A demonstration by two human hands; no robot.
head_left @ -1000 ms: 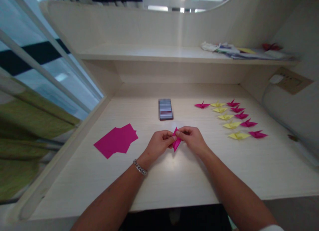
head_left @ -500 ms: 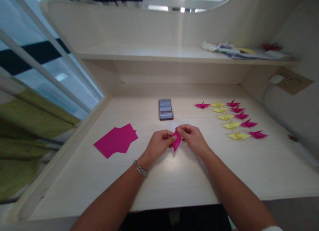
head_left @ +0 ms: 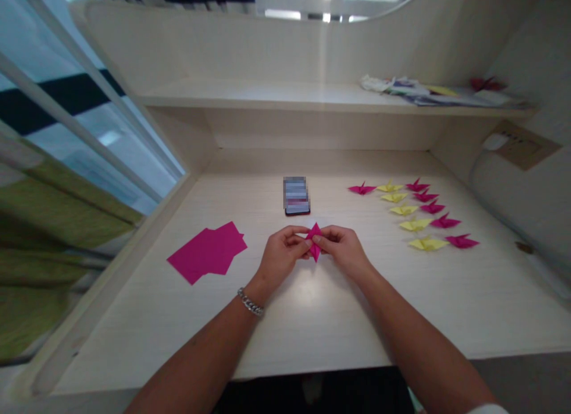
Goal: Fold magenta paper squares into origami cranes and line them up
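the left hand [head_left: 281,253] and the right hand [head_left: 343,250] meet in the middle of the desk [head_left: 312,319], just above its top. both are closed in a pinch on one small pink fold [head_left: 314,242], thumbs and fingertips pressing its sides, so it sits right between the two hands with a point up and a point down. holding it from both sides likely keeps the paper tight while a crease is pressed, though the fold is mostly hidden by fingers, so its exact shape is hard to tell. a bracelet [head_left: 250,302] is on the left wrist. just behind the hands lies a phone [head_left: 297,197], flat and within easy sight. to the left is a stack of pink sheets [head_left: 207,251], near enough to grab. to the right, well apart, pink and yellow cranes [head_left: 417,215] sit in neat rows, kept out of the way. papers [head_left: 410,87] lie on the shelf [head_left: 267,96] above.
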